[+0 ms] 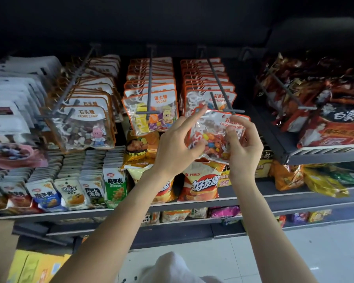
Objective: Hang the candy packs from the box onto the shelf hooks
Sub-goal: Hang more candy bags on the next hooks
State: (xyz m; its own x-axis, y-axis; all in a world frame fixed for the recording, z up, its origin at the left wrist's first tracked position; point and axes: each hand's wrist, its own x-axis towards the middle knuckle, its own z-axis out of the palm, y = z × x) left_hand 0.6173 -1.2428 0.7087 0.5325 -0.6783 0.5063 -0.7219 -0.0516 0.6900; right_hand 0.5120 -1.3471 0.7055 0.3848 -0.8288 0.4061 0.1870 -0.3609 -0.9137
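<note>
Two hands (177, 148) (244, 144) hold "COLOR BEANS CANDY" pack (215, 133) below hook (226, 99)

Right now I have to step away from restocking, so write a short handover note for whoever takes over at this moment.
Left hand: grips the left edge of the colour bean candy pack, index finger pointing up towards its top corner.
Right hand: its grip pinches the pack's right side.
The pack is held up at the tip of the third hook; I cannot tell whether its hole is on the hook.
Done: rows of matching bean packs hang on that hook, sugar packs and stone candy packs on hooks to the left.
Left: seat this pack, let go, fetch the next from the box, which is not clearly in view.
</note>
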